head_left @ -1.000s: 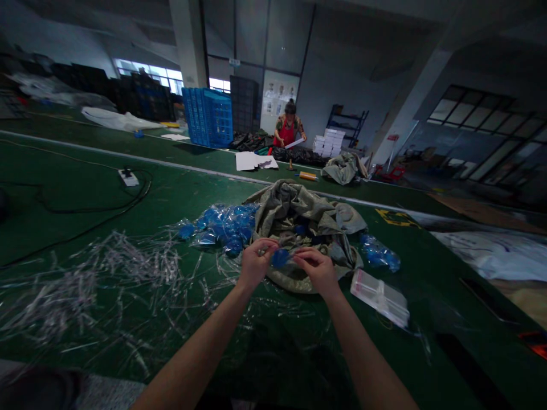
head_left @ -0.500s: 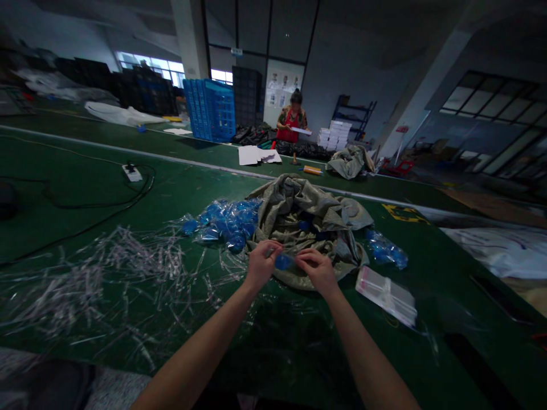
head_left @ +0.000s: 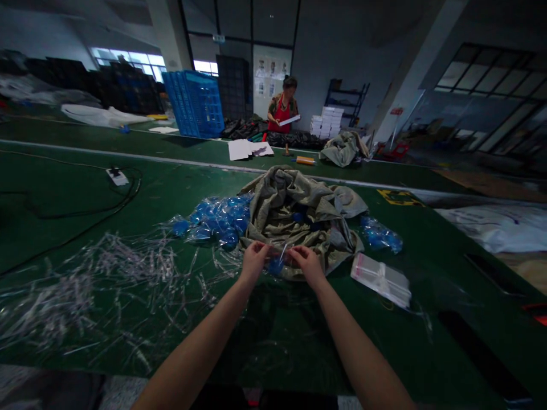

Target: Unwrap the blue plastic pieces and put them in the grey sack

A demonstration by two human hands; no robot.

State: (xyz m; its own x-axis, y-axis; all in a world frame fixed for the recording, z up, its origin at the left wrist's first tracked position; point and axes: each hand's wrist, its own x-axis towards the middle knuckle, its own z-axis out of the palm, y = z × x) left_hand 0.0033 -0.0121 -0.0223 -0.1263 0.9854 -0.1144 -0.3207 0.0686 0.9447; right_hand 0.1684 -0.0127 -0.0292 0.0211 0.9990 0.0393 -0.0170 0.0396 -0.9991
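Observation:
Between my hands hangs a small clear plastic bag (head_left: 276, 264) with a blue item inside. My left hand (head_left: 255, 262) pinches its left side, and my right hand (head_left: 308, 265) pinches its right side. Just beyond them lies an open grey-green woven sack (head_left: 294, 188), its rim bunched up, with a few dark blue pieces (head_left: 299, 217) down inside. To the left is a heap of blue items in clear bags (head_left: 220, 219). Right of the sack are more bagged blue items (head_left: 382, 233). Nearer my right arm rests a tied stack of clear bags (head_left: 382, 280).
Clear plastic strips (head_left: 123, 256) litter the green table (head_left: 192, 336) on the left. A power strip (head_left: 117, 176) with cables lies farther back. Dark flat objects (head_left: 478, 353) are at the right. Across the bench, a person in a red apron (head_left: 281, 114) stands near a blue crate (head_left: 194, 105).
The view has shifted slightly, so things sit a little more to the left and higher. Both hands still pinch the bag, where a bright upright fold now shows between the fingers.

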